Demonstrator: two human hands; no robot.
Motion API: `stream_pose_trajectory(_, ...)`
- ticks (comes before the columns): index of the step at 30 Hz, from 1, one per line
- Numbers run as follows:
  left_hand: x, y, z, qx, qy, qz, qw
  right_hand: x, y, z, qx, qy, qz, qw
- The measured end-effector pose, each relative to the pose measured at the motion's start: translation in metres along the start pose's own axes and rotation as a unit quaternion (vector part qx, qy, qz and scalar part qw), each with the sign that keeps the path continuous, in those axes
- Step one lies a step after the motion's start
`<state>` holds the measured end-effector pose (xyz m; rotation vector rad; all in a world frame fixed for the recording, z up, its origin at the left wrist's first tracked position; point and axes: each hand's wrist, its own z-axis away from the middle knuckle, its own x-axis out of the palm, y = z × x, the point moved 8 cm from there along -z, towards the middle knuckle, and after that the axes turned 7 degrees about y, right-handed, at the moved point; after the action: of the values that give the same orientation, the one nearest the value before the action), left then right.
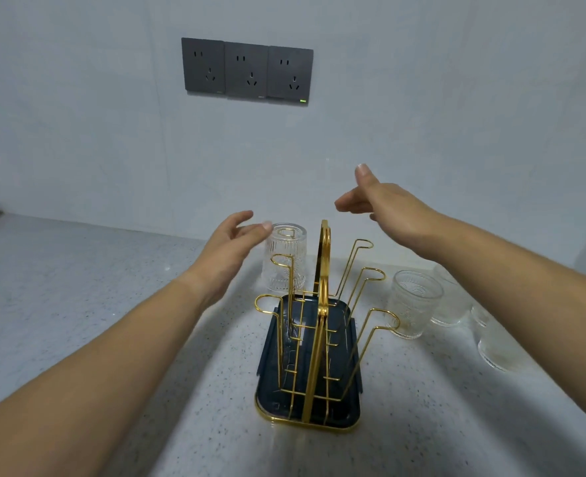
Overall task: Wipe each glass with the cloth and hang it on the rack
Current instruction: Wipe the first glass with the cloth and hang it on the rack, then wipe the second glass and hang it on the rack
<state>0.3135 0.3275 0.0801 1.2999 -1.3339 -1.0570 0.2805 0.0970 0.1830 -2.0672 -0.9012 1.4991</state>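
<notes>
Hung glass (pixel 286 259): inverted on rack (pixel 322 304) peg.
Next glass (pixel 414 302): ribbed, fragile, probably slick; hold round the wall.
Left hand (pixel 228 251): grip apart, empty.
Right hand (pixel 388 208): same.

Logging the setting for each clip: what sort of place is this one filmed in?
Most likely a home kitchen counter. A speckled stone-look countertop meets a plain pale wall carrying a row of three dark power sockets, and a gold wire glass rack on a dark tray stands beside several ribbed drinking glasses.
</notes>
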Motion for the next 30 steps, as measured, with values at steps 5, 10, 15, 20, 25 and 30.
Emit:
stream_pose_trajectory(5, 0.006, 0.063, 0.038, 0.064, 0.057, 0.044, 0.995, -0.063, 0.033, 0.054, 0.018, 0.066, -0.038, 0.997)
stream_pose_trajectory(10, 0.061, 0.124, 0.102, 0.103, 0.001, 0.058, 0.993, -0.112, 0.084, 0.128, 0.093, 0.089, -0.079, 0.988)
stream_pose_trajectory(15, 0.145, 0.131, 0.167, 0.091, -0.085, 0.063, 0.99, -0.136, 0.131, 0.189, 0.152, 0.107, -0.096, 0.978)
stream_pose_trajectory(20, 0.219, 0.051, 0.191, 0.017, -0.134, -0.049, 0.99, -0.136, 0.167, 0.222, 0.189, 0.107, -0.118, 0.969)
stream_pose_trajectory(25, 0.274, -0.031, 0.185, -0.05, -0.178, -0.141, 0.973, -0.13, 0.212, 0.232, 0.224, 0.12, -0.096, 0.962)
stream_pose_trajectory(30, 0.315, -0.076, 0.157, -0.058, -0.188, -0.178, 0.964, -0.123, 0.25, 0.229, 0.249, 0.127, -0.11, 0.954)
